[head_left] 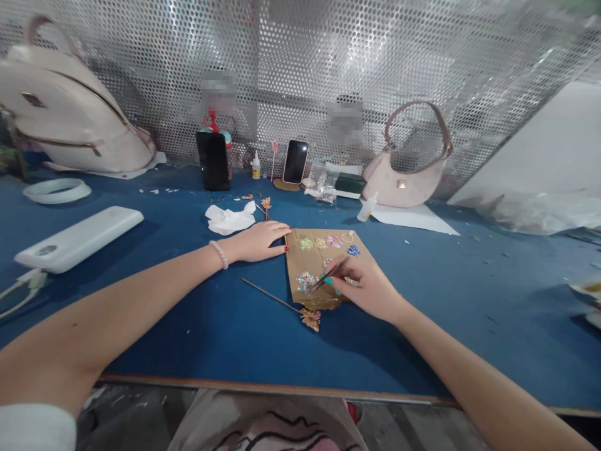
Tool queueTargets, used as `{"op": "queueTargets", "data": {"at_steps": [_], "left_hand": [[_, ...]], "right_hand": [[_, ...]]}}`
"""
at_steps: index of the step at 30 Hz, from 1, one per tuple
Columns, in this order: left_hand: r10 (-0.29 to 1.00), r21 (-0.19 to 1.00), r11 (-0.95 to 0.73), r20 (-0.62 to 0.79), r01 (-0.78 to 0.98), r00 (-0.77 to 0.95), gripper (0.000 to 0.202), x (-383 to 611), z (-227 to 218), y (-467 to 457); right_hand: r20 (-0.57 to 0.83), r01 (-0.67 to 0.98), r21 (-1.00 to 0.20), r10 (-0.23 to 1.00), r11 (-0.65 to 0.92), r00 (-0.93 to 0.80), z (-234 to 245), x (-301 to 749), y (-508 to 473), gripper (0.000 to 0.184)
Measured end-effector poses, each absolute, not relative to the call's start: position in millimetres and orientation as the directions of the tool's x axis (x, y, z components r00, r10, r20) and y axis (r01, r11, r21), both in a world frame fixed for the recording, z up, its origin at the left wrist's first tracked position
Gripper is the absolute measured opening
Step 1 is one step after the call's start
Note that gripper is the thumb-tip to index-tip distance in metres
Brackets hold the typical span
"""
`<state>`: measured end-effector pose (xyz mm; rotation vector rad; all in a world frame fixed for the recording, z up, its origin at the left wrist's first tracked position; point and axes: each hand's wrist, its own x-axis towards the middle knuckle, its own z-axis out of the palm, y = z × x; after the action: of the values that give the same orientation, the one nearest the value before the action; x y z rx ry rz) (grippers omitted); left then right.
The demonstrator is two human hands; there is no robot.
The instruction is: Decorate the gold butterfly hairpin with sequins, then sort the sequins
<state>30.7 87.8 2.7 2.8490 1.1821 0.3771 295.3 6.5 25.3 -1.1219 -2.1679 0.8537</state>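
Observation:
A brown cardboard piece [313, 262] lies on the blue table, with several small heaps of coloured glitter pieces [320, 243] on it. My right hand [366, 287] rests on the cardboard's right side, fingers pinched on thin tweezers [331, 274] whose tip touches a shiny glitter cluster [306, 282]. My left hand [257, 242] lies flat on the table, fingers stretched out and touching the cardboard's left edge. A thin stick with a gold ornament [310, 319] lies just in front of the cardboard.
A white power bank [79, 238] and a tape ring [57, 190] lie at left. A crumpled tissue [229, 219], two propped phones [213, 161], glue bottles [367, 207], a white backpack [70, 119] and a pink handbag [407, 175] stand along the perforated metal screen.

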Motion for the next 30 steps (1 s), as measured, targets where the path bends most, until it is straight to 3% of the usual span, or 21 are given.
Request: {"op": "queueTargets", "data": {"at_steps": [30], "left_hand": [[0.702, 0.137, -0.710, 0.205, 0.690, 0.682, 0.052, 30.3, 2.8, 87.9]], "right_hand": [[0.190, 0.523, -0.714, 0.848, 0.465, -0.495, 23.7, 294.5, 8.2, 0.012]]}}
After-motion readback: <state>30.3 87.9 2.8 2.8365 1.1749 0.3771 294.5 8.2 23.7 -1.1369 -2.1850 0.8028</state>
